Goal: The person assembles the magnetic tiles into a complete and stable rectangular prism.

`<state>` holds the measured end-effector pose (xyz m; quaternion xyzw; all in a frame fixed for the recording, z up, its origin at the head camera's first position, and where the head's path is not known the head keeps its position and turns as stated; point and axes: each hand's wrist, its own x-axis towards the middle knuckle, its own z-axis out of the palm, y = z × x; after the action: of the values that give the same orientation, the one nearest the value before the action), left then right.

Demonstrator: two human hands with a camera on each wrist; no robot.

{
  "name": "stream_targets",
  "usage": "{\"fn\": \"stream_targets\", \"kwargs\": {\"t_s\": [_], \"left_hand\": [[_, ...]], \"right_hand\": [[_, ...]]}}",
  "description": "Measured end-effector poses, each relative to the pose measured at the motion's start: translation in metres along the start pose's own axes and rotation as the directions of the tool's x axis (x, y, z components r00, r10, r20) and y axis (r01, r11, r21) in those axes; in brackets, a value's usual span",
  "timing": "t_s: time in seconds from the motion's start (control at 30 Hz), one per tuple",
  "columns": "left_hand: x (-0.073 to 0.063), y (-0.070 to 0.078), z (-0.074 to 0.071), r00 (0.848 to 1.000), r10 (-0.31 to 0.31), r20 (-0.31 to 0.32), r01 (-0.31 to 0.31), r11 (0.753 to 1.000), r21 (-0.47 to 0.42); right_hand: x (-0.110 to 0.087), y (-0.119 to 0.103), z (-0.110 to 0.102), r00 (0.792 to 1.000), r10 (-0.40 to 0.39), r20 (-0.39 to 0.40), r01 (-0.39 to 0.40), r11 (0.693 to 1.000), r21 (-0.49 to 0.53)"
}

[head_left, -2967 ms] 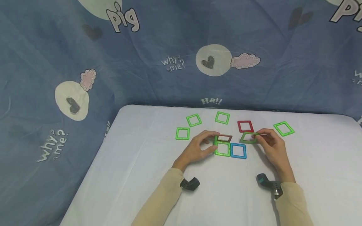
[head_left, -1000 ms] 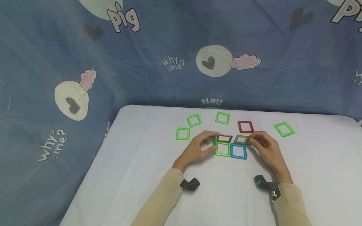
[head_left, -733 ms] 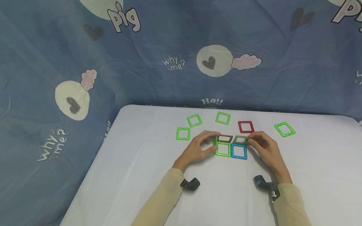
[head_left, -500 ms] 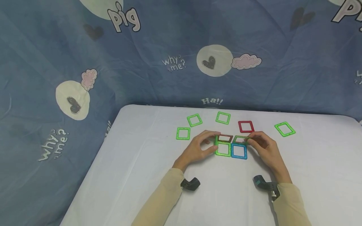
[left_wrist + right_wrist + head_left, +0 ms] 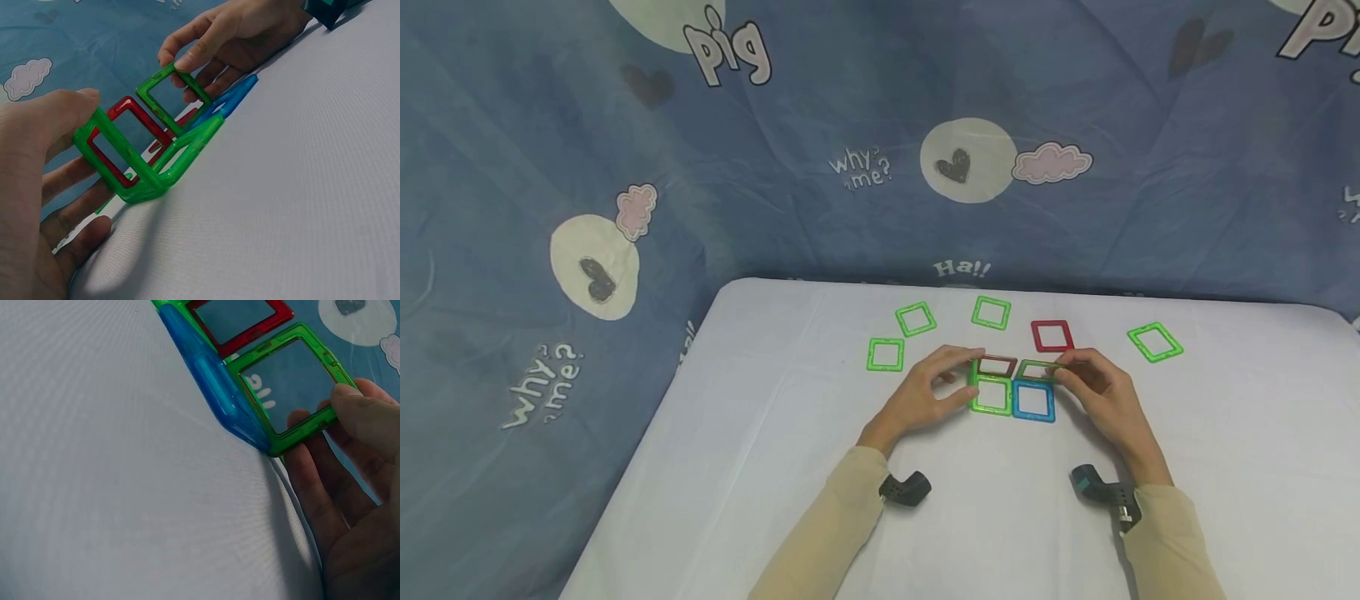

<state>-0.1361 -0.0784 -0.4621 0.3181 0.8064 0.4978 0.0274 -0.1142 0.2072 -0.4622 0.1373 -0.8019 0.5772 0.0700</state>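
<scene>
In the head view, a green square magnetic tile (image 5: 992, 412) and a blue one (image 5: 1033, 419) lie flat side by side. A red tile (image 5: 142, 117) stands along the back edge of the flat green one. My left hand (image 5: 917, 396) holds another upright green tile (image 5: 128, 149) at the left edge, thumb on its rim, fingers behind. My right hand (image 5: 1105, 396) pinches the right side of a third green tile (image 5: 306, 429) between thumb and fingers. That tile stands at the blue tile's back edge, beside the upright red one.
Loose tiles lie flat on the white tabletop (image 5: 985, 517) behind the hands: several green, such as the left one (image 5: 886, 341) and the far right one (image 5: 1167, 356), plus a red one (image 5: 1049, 323). A blue printed cloth (image 5: 820, 225) hangs behind the table.
My right hand has moved left, bringing its green tile to the blue tile's back edge; in the last second it shifts only slightly. My left hand stays in place.
</scene>
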Motion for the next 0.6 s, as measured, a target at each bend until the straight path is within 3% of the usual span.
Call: {"fn": "stream_targets", "kwargs": {"t_s": [0.6], "left_hand": [[0.0001,0.001,0.0001,1.0,-0.008,-0.003,0.008,1.0,0.004]], "right_hand": [[0.0001,0.0022,-0.0002,1.0,0.002,0.003,-0.002,1.0,0.008]]}}
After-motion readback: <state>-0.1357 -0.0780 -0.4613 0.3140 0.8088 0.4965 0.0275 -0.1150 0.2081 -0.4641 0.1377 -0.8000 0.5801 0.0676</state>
